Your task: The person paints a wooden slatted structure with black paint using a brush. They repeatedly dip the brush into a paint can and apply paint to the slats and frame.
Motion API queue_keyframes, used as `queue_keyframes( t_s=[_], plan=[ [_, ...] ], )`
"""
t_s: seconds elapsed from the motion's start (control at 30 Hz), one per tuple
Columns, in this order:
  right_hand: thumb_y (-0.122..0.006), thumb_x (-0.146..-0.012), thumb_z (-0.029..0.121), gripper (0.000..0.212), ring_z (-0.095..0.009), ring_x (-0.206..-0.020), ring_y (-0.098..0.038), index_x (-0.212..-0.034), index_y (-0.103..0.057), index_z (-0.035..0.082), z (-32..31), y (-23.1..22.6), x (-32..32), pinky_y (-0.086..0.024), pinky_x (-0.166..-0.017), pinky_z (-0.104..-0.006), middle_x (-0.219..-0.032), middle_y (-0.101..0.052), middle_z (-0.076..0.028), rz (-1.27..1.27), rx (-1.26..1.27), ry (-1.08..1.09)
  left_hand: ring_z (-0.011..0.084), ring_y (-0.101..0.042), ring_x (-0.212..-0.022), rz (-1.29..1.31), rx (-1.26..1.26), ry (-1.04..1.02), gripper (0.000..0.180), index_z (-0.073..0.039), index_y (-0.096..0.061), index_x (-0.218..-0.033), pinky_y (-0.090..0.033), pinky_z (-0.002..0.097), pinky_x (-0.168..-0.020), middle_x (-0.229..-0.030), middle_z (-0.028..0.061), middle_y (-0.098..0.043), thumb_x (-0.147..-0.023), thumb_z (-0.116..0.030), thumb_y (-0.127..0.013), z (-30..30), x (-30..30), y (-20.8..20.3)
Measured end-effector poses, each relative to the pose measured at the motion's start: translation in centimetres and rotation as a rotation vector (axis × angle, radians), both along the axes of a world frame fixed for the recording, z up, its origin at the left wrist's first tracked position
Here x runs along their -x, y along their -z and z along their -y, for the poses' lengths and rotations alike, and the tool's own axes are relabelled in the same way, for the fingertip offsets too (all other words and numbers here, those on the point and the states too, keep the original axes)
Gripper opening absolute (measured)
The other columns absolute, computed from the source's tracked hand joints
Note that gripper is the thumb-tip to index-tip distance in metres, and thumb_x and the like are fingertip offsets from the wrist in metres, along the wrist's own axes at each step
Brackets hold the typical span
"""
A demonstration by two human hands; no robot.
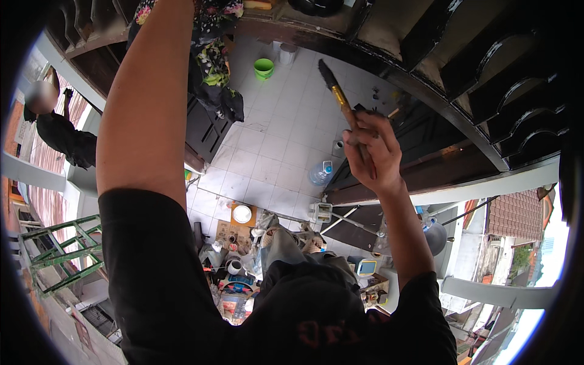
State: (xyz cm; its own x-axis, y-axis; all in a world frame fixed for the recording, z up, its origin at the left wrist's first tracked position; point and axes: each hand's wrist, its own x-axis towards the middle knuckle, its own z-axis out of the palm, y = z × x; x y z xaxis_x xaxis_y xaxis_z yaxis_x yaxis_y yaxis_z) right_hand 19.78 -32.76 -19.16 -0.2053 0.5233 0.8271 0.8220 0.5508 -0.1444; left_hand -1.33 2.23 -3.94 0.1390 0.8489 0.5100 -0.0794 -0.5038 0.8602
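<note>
My right hand (378, 155) is raised on the right side and closed around the handle of a paintbrush (340, 97). The brush tilts up and to the left; its bristles are dark and its ferrule is gold-coloured. Dark smudges mark my fingers, and a short pale stick-like end (393, 114) shows beside them, too small to name. Above the brush runs a dark wooden railing (420, 85) with wavy slats, glossy in places. My left arm (146, 115) stretches up past the top edge, so its hand is out of view.
Below are a tiled floor (267, 152), a green bucket (263, 69), a large water bottle (320, 173) and cluttered painting supplies (234, 267). A person in floral clothing (213, 67) is behind my left arm; another person (64, 137) is far left, near a green ladder (64, 252).
</note>
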Motion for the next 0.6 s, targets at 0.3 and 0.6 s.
queue_keyframes(
  t_s=[0.3,0.6],
  plan=[
    [-0.066,-0.083,-0.008,0.016,-0.017,-0.091,-0.058,-0.088,-0.056,0.004,6.7,0.0,-6.2,-0.046,-0.085,-0.0284,-0.102,-0.060,-0.008,-0.643,-0.054,0.342,0.0231,-0.060,-0.072,0.102,0.038,-0.013,0.016,0.000,-0.065,-0.092,-0.048,0.0355,-0.067,-0.079,0.0087,-0.065,-0.078,-0.004,-0.059,-1.3,-0.8,1.0],
    [-0.066,-0.094,0.011,0.018,-0.031,-0.096,-0.056,-0.098,-0.058,-0.004,-0.4,1.0,2.5,-0.046,-0.083,-0.0438,-0.097,-0.057,-0.016,-0.252,-0.047,0.582,0.0398,-0.064,-0.110,-0.258,-0.013,-0.380,0.037,0.006,-0.072,-0.103,-0.050,0.0427,-0.100,-0.110,0.0286,-0.068,-0.080,-0.016,-0.054,3.4,-1.2,-0.1]
  ],
)
